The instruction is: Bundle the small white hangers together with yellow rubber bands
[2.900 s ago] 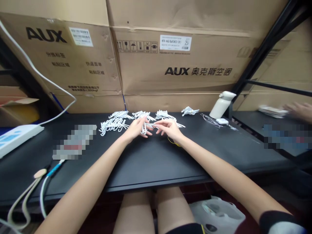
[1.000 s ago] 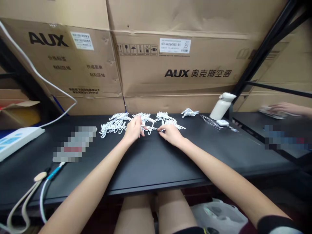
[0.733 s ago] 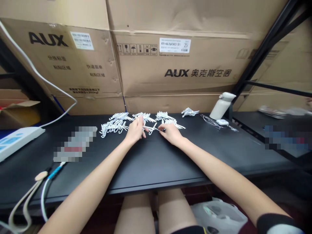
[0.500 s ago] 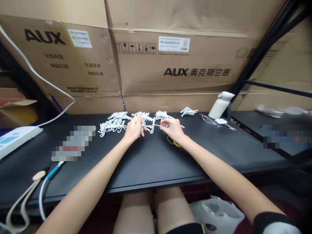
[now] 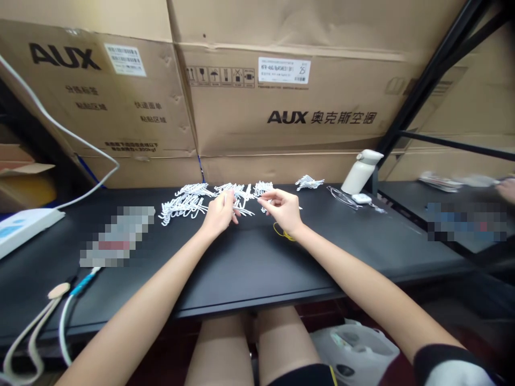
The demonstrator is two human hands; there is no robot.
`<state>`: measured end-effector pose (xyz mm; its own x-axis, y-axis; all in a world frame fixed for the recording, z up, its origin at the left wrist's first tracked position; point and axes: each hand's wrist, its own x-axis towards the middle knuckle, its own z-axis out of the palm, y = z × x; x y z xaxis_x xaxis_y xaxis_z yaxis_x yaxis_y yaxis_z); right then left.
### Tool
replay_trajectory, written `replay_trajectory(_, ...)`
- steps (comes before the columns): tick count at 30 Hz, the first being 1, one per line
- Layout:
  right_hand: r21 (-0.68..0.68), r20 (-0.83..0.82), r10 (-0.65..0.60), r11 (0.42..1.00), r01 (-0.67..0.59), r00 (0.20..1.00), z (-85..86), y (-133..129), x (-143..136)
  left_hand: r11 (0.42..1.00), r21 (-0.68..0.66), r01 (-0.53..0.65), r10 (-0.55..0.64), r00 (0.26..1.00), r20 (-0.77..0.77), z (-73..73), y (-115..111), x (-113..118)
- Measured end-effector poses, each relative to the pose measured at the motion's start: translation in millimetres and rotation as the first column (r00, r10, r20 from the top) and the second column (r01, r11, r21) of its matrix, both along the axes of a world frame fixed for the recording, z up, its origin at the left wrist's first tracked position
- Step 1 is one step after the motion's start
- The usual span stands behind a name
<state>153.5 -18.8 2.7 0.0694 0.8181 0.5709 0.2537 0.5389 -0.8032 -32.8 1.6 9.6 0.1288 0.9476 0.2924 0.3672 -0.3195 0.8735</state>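
White hooked pieces (image 5: 183, 208) lie in bunches on the black tabletop (image 5: 249, 268), near the cardboard behind it. My left hand (image 5: 219, 213) is closed around a few thin white pieces (image 5: 244, 211), whose ends stick out to the right. My right hand (image 5: 284, 210) is a short way to the right, thumb and forefinger pinched together; what is between them is too small to make out. Another white bunch (image 5: 263, 188) lies just behind my right hand. A yellow loop (image 5: 284, 232) lies below it, partly hidden by the wrist.
At the right are a small white bunch (image 5: 309, 183), a white bottle (image 5: 361, 171), a clear cable (image 5: 341, 197) and a white case (image 5: 361, 199). A pixelated flat object (image 5: 118, 236) and a white power strip (image 5: 28, 228) are left. Another person's hand (image 5: 506, 190) shows far right.
The white piece that stretched between my hands no longer shows there. My left hand still holds pieces. Another person's hand has appeared at the right edge, and the view has shifted slightly.
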Motion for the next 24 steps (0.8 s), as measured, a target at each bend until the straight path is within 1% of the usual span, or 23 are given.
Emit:
replay_trajectory(3, 0.013, 0.030, 0.009, 1.000, -0.009, 1.000, -2.0, -1, -2, 0.999, -0.028, 0.027, -0.027, 0.999, -0.023, 1.0, -3, 2)
replay_trajectory(6, 0.015, 0.057, 0.010, 1.000, -0.011, 0.998, -3.3, -1, -3, 0.994, -0.090, 0.068, -0.071, 0.997, -0.022, 1.4, -4, 5)
replay_trajectory(12, 0.017, -0.021, -0.049, 0.999, 0.049, 0.999, -2.6, -1, -2, 0.981, -0.168, 0.101, -0.100, 0.995, 0.015, 0.6, -3, 8)
replay_trajectory(14, -0.002, -0.008, -0.019, 1.000, 0.019, 1.000, -4.5, -1, -3, 0.975, -0.201, 0.097, -0.090, 0.995, 0.041, 0.9, -3, 8)
replay_trajectory(18, -0.040, 0.046, 0.078, 0.996, -0.076, 0.996, -9.9, -1, -6, 0.958, -0.265, 0.112, -0.088, 0.991, 0.101, 3.5, -5, 10)
replay_trajectory(21, -0.049, 0.071, 0.105, 0.994, -0.102, 0.992, -10.2, -2, -8, 0.933, -0.318, 0.166, -0.114, 0.978, 0.174, 6.6, -6, 10)
replay_trajectory(24, -0.045, 0.121, 0.132, 0.991, -0.127, 0.984, -7.4, -4, -8, 0.895, -0.373, 0.245, -0.150, 0.952, 0.265, 8.5, -6, 11)
